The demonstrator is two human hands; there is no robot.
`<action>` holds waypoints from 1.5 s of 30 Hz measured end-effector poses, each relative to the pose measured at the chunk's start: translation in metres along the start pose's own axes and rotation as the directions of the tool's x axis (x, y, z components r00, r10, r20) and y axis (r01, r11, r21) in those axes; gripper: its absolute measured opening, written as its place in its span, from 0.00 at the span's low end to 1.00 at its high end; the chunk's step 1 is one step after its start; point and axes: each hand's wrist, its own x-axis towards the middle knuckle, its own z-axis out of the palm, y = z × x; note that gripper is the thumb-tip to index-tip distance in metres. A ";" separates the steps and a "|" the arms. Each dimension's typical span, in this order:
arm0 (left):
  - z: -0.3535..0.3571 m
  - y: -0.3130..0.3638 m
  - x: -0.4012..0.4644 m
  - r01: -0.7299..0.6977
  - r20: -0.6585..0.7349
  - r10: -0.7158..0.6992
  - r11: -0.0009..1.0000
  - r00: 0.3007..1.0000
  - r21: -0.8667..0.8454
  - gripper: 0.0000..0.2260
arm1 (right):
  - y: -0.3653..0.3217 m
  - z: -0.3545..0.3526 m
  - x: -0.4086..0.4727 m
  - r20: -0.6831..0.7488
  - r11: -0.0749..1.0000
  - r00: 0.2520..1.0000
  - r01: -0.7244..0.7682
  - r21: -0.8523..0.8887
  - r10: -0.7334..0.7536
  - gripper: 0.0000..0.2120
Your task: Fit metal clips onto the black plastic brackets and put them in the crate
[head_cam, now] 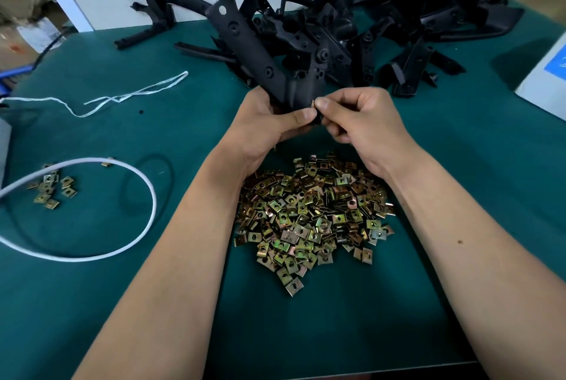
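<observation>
Left hand (269, 122) grips the bracket (260, 55); right hand (352, 116) pinches a clip (313, 103) at its edge. Best to slide it on square and push it fully home.

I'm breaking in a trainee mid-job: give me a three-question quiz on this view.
1. True or false: the left hand grips the held bracket.
2. What do the right hand's fingers pinch? A) white cord B) a metal clip C) string
3. Which lies nearer the person: the big clip pile or the heap of brackets?

Key: 1 true. 2 B, the metal clip at the bracket's edge. 3 the big clip pile.
</observation>
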 end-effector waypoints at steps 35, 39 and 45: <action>-0.002 -0.004 -0.003 0.078 -0.023 -0.090 0.945 0.996 -0.317 0.13 | -0.007 0.002 -0.004 -0.139 0.992 0.989 0.066 0.104 -0.052 0.09; -0.001 -0.003 -0.002 0.078 -0.043 -0.099 0.938 0.994 -0.338 0.12 | -0.006 0.003 -0.004 -0.150 0.989 0.988 0.059 0.135 -0.039 0.08; -0.001 -0.004 -0.001 0.075 -0.088 -0.113 0.933 0.990 -0.353 0.11 | -0.004 0.005 -0.003 -0.167 0.984 0.986 0.050 0.173 -0.020 0.09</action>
